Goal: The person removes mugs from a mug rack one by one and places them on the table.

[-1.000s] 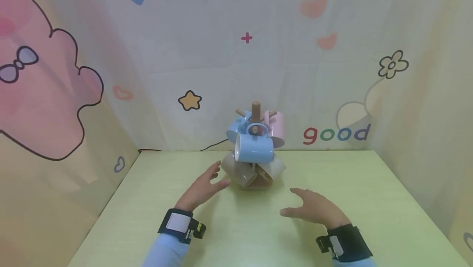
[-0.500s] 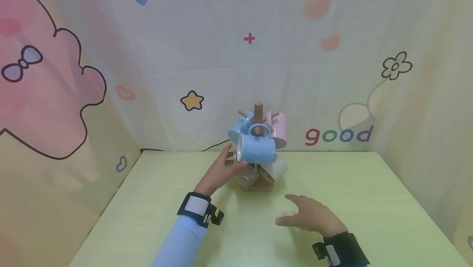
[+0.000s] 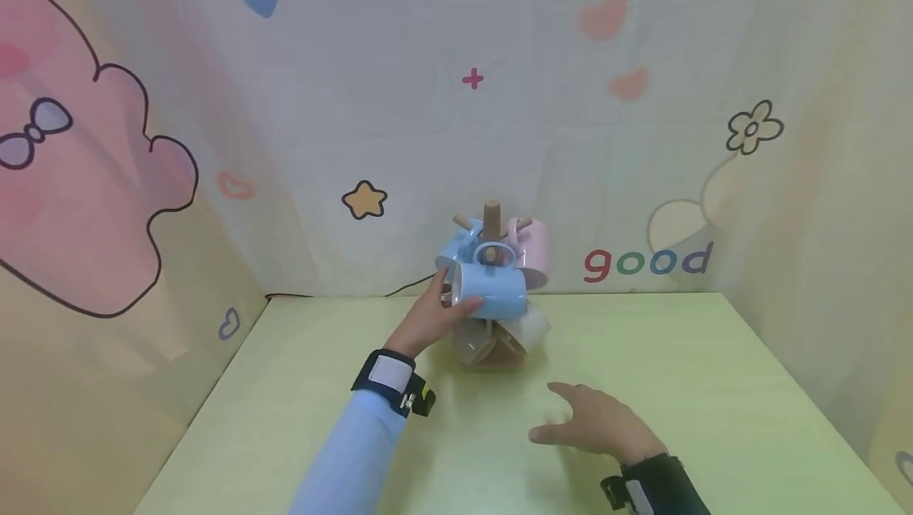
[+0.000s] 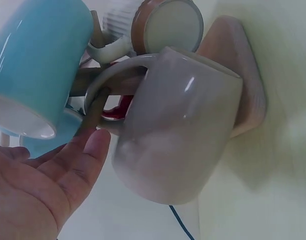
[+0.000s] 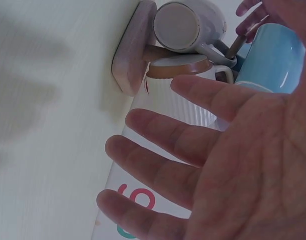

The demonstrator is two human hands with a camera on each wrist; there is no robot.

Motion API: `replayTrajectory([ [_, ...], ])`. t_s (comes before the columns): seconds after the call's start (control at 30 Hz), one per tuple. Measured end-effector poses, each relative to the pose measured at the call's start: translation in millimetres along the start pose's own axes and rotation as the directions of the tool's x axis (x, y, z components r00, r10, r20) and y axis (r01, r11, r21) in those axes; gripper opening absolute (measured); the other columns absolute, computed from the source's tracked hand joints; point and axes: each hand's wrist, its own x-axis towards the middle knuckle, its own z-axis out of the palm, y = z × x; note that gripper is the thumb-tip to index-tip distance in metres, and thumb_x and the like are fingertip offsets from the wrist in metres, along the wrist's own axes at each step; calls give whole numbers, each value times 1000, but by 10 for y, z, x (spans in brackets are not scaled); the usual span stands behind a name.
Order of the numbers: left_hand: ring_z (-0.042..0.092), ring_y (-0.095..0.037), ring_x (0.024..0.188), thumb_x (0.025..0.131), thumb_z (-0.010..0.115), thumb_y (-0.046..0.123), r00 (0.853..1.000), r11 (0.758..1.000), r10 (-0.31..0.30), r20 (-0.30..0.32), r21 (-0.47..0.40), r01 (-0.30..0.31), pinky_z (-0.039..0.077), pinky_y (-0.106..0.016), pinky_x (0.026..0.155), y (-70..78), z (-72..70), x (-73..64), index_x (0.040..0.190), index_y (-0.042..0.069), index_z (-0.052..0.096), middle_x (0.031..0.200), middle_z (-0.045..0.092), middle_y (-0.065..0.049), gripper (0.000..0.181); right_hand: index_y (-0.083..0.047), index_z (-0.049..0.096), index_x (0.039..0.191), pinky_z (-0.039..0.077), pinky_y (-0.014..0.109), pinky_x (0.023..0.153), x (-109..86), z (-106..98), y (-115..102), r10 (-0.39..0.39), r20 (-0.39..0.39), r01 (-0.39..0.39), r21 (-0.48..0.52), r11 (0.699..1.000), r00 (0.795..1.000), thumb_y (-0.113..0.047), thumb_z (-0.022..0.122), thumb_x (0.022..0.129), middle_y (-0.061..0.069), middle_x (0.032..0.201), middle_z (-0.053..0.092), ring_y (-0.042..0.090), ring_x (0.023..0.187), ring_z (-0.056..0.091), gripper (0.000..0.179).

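A wooden mug tree [image 3: 491, 218] stands near the table's back edge, loaded with several mugs. On its front peg hangs a light blue mug [image 3: 495, 293], lying sideways. My left hand [image 3: 428, 321] is at that mug's open end, thumb overlapping its lower front. In the left wrist view, the fingers [image 4: 75, 167] are extended beside a peg tip and the handle of a grey mug [image 4: 177, 130], under the blue mug's rim. My right hand [image 3: 602, 424] hovers over the table, front right of the tree, fingers spread and holding nothing.
Behind the front mug hang another blue mug [image 3: 451, 249] and a pink mug [image 3: 535, 253]. Below right is a ribbed white mug [image 3: 531, 326] with a brown base. A printed curtain [image 3: 414, 103] closes off the back, with a dark cable [image 3: 410, 285] along it.
My left hand has moved right and forward to the front blue mug's open end, and its thumb now overlaps the mug. The right hand has shifted slightly toward me.
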Motion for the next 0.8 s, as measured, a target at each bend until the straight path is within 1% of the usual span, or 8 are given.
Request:
replayTrajectory([
  [0.1, 38, -36, 131, 75, 62, 68, 1000, 1000, -7, -2, 19, 7, 37, -63, 102, 27, 11, 30, 154, 24, 4, 154, 28, -17, 107, -9, 51, 137, 41, 68, 92, 5, 15, 14, 2, 0, -2, 6, 1000, 1000, -67, 71, 65, 23, 133, 55, 45, 121, 45, 94],
  [0.23, 36, -37, 131, 77, 60, 67, 1000, 999, 19, -2, 27, -18, 33, -65, 103, 59, 30, 70, 154, 23, 5, 154, 28, -17, 104, -9, 51, 137, 41, 68, 92, -9, 25, 30, -11, -11, 11, 11, 1000, 1000, -66, 71, 65, 23, 133, 55, 45, 121, 45, 93],
  [0.3, 35, -37, 132, 78, 60, 66, 1000, 999, 18, -7, 28, -18, 32, -65, 104, 69, 38, 77, 154, 22, 8, 154, 28, -17, 102, -9, 51, 136, 41, 68, 92, -20, 28, 37, -18, -15, 18, 12, 1000, 1000, -65, 71, 66, 23, 133, 56, 45, 120, 46, 92],
  [0.4, 35, -37, 132, 79, 59, 67, 1000, 999, 3, -26, 38, -2, 33, -65, 104, 79, 47, 76, 153, 20, 14, 154, 29, -16, 99, -8, 52, 136, 41, 67, 92, -31, 33, 44, -27, -22, 27, 13, 1000, 999, -62, 72, 67, 23, 132, 56, 44, 120, 47, 89],
  [0.53, 36, -36, 131, 79, 61, 64, 999, 1000, -6, -54, 20, 7, 35, -63, 104, 98, 50, 67, 152, 16, 22, 152, 32, -17, 96, -7, 52, 135, 41, 66, 93, -44, 40, 49, -25, -27, 25, 14, 1000, 999, -60, 72, 69, 22, 131, 57, 43, 119, 47, 87],
  [0.7, 38, -35, 131, 78, 65, 62, 997, 1000, -11, -73, -1, 11, 36, -61, 103, 117, 48, 50, 150, 14, 25, 151, 34, -17, 95, -8, 52, 135, 42, 67, 92, -59, 45, 40, -19, -21, 19, 5, 1000, 1000, -63, 71, 67, 23, 131, 57, 44, 119, 48, 90],
  [0.8, 39, -35, 130, 77, 66, 60, 997, 1000, 0, -79, -3, -1, 37, -61, 103, 124, 43, 28, 150, 14, 25, 151, 35, -18, 95, -8, 52, 135, 42, 67, 92, -64, 52, 43, -23, -23, 23, 2, 1000, 999, -64, 71, 67, 23, 130, 58, 44, 119, 48, 90],
])
